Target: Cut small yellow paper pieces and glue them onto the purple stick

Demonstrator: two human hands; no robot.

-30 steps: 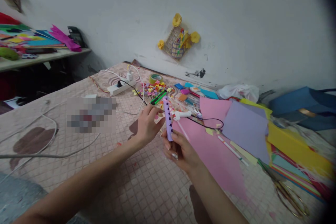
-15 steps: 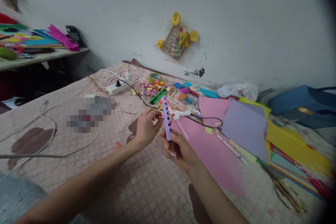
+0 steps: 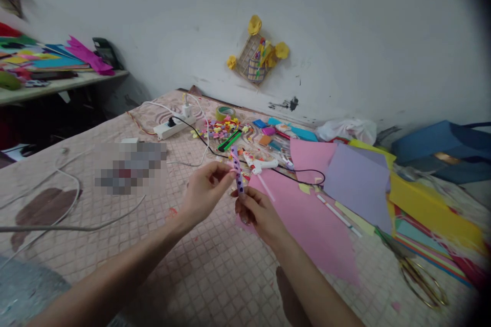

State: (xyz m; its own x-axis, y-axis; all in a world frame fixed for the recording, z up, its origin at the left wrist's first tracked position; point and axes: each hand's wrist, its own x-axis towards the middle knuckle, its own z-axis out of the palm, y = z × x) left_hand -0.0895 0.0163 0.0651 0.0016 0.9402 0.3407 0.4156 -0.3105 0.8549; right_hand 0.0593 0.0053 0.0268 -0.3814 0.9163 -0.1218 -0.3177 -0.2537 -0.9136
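A narrow purple strip with dark spots (image 3: 237,171) stands nearly upright between my hands above the table. My right hand (image 3: 256,208) grips its lower end between thumb and fingers. At its left side, the fingers of my left hand (image 3: 209,186) are pinched on a small pink piece (image 3: 232,170) against the strip. Just beyond, a white glue gun (image 3: 263,164) lies at the edge of a large pink sheet (image 3: 307,230). Behind the strip are a green cutter (image 3: 230,140) and a pile of small colourful flower shapes (image 3: 218,129).
A white power strip (image 3: 174,126) with cables sits at the back left, near green tape (image 3: 225,113). Purple sheet (image 3: 356,186), yellow sheets (image 3: 433,214) and scissors (image 3: 424,281) lie at right. A blue bag (image 3: 441,150) stands behind them.
My left hand has come up against the strip with the pink piece. The strip has turned and shifted slightly left in my right hand.
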